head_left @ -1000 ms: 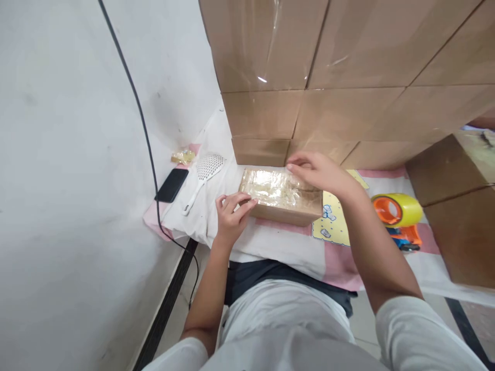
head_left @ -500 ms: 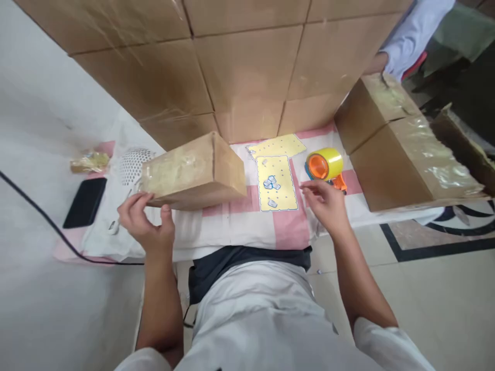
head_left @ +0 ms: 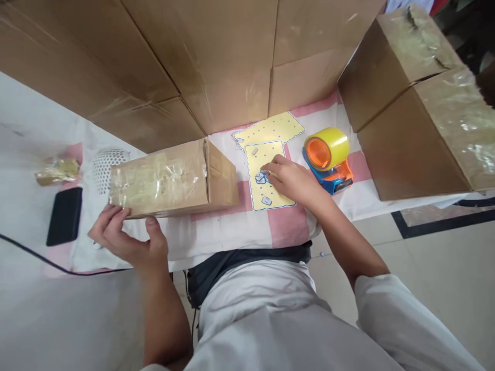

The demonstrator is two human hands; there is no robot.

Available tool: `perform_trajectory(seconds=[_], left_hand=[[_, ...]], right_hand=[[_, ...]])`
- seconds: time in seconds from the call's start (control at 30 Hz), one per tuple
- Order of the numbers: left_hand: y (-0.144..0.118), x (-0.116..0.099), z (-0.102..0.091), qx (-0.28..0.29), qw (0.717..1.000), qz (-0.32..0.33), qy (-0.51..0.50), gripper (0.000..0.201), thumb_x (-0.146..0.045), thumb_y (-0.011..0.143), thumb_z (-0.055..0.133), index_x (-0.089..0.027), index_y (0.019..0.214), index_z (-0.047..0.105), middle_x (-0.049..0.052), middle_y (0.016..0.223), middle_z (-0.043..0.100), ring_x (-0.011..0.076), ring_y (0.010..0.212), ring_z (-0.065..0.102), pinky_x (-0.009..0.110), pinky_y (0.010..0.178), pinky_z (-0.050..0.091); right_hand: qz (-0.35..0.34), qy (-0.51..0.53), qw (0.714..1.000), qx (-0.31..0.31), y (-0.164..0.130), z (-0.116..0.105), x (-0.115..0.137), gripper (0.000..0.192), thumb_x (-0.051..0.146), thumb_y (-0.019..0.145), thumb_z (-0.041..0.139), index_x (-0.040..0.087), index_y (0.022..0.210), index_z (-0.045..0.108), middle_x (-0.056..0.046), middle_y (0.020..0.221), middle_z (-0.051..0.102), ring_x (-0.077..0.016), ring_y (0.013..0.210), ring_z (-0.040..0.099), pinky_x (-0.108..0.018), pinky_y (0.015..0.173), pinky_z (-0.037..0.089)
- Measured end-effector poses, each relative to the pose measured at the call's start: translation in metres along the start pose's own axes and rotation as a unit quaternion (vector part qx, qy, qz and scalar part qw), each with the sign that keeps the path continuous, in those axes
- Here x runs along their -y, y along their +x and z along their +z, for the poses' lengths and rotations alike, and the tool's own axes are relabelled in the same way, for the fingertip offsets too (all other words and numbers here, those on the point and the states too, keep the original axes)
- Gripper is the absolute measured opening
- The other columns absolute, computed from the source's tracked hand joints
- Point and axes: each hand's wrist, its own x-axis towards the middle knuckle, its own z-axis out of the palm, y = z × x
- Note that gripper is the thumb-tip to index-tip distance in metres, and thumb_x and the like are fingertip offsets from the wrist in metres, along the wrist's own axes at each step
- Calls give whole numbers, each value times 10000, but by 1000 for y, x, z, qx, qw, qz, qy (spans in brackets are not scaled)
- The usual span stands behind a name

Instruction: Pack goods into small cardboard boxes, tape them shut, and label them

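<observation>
The small brown cardboard box (head_left: 170, 178), its top glossy with clear tape, lies on the pink-and-white cloth (head_left: 232, 232). My left hand (head_left: 124, 239) cups its near edge, fingers spread, steadying it. My right hand (head_left: 292, 180) pinches a sticker on the yellow dotted sheet (head_left: 270, 149), beside the yellow tape roll (head_left: 327, 149).

Stacked cardboard boxes (head_left: 216, 67) wall a pink-checked tablecloth (head_left: 286, 226) above pale floor tiles (head_left: 436, 278).

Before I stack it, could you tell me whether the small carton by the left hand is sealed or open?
Sealed: the small carton has its flaps shut flat under glossy clear tape across its top face.
</observation>
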Motion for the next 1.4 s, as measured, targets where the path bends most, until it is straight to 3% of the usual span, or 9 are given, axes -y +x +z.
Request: perform_trajectory(seconds=[0.2, 0.37, 0.47, 0.53, 0.63, 0.77, 0.87, 1.1, 1.4], left_hand=[[-6, -13, -4, 20, 999, 32, 5, 557, -252, 839, 676, -115, 1371, 582, 179, 1344, 596, 360, 1392, 527, 657, 1187, 400], [-9, -20, -6, 11, 1000, 22, -11, 591, -235, 826, 679, -115, 1399, 599, 184, 1377, 608, 383, 1416, 514, 663, 1198, 385], [-9, -22, -7, 10, 1000, 11, -4, 580, -246, 838, 677, -118, 1399, 607, 184, 1381, 616, 380, 1408, 523, 656, 1184, 403], [-9, -21, -7, 9, 1000, 11, 2, 569, -260, 847, 670, -120, 1395, 606, 183, 1374, 619, 373, 1395, 535, 649, 1168, 421], [-8, -20, -5, 8, 1000, 20, 4, 568, -269, 844, 668, -113, 1386, 602, 188, 1362, 617, 365, 1380, 545, 646, 1157, 432], [-7, -18, -3, 3, 1000, 19, 4, 571, -271, 830, 676, -101, 1371, 608, 193, 1333, 625, 359, 1342, 565, 641, 1144, 443], [-6, -16, -4, 3, 1000, 24, -1, 575, -288, 828, 675, -112, 1371, 612, 187, 1320, 626, 356, 1319, 577, 636, 1135, 451], [-5, -13, -3, 26, 998, 49, -5, 683, -350, 784, 696, -138, 1420, 566, 173, 1304, 582, 357, 1307, 535, 637, 1141, 430], [-10, -5, 3, 58, 998, 10, 37, 684, -490, 803, 664, -124, 1347, 468, 178, 1314, 486, 353, 1341, 457, 643, 1161, 373]], right_hand=[[-118, 70, 990, 11, -28, 23, -5, 302, 151, 978, 571, 209, 1222, 739, -101, 1115, 603, -208, 941, 603, -305, 739, 443], [-118, 87, 989, -30, -34, 39, -7, 256, 138, 1001, 490, 182, 994, 742, -103, 1044, 596, -215, 942, 570, -327, 753, 442], [-94, 216, 970, -62, -31, 42, -3, 196, 133, 974, 536, 186, 941, 722, -79, 983, 652, -198, 918, 603, -328, 767, 465], [-51, 355, 930, -79, -29, 44, 4, 125, 198, 962, 608, 195, 932, 729, -54, 932, 698, -177, 858, 634, -318, 749, 487], [13, 551, 828, -101, -24, 52, 22, 110, 320, 894, 731, 211, 901, 747, -28, 881, 740, -159, 809, 669, -309, 744, 529], [39, 657, 745, -108, -11, 69, 51, 211, 409, 812, 812, 221, 879, 742, -15, 855, 750, -152, 804, 692, -311, 771, 567], [31, 653, 746, -127, -3, 79, 66, 242, 431, 811, 798, 212, 852, 704, -13, 830, 735, -149, 773, 682, -298, 725, 559], [71, 536, 807, -238, -11, 90, 83, 104, 273, 870, 711, 219, 954, 683, 49, 713, 627, -98, 591, 519, -259, 582, 423], [51, 569, 787, -233, -28, 106, 92, 204, 321, 908, 676, 216, 982, 835, -48, 846, 753, -160, 750, 637, -304, 684, 523]])
